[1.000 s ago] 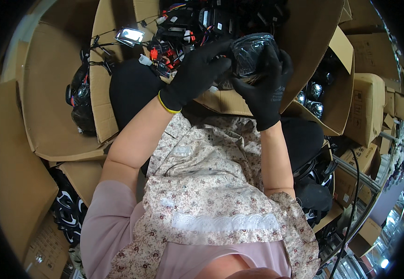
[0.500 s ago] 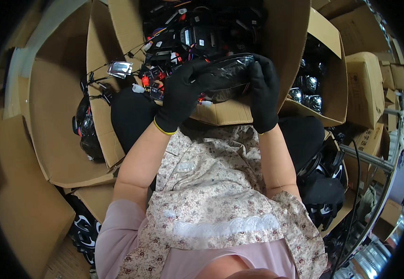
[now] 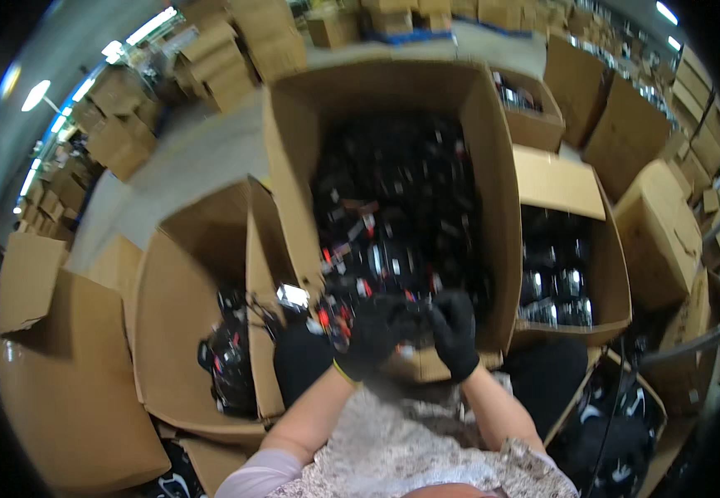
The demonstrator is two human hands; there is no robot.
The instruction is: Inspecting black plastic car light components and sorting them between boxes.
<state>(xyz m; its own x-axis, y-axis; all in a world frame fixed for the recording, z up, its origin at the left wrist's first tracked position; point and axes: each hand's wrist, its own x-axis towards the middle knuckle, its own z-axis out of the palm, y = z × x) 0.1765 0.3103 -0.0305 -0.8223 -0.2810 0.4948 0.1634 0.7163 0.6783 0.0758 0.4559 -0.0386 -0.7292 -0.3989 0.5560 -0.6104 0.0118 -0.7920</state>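
Both my hands wear black gloves and meet at the near edge of a tall cardboard box [image 3: 501,191]. Between them is a black plastic-wrapped part [image 3: 412,325], smeared by motion, so its exact kind cannot be told. My left hand [image 3: 368,336] grips its left side, and my right hand [image 3: 454,332] has its right side. Just beyond, the tall box holds many black parts [image 3: 393,257] with coloured wires and red and white connectors. A small shiny silver piece [image 3: 293,297] hangs over the box's left side near my left hand.
An open carton [image 3: 186,332] on the left holds black plastic-wrapped parts [image 3: 230,373]. On the right, another carton [image 3: 571,334] contains shiny wrapped black items [image 3: 555,282]. Black-and-white parts [image 3: 613,432] fill a box at lower right. Stacked cartons [image 3: 211,62] stand across the floor.
The view has tilted up, showing the whole tall box and the hall beyond. My hands sit lower in the picture, still together around the wrapped part.
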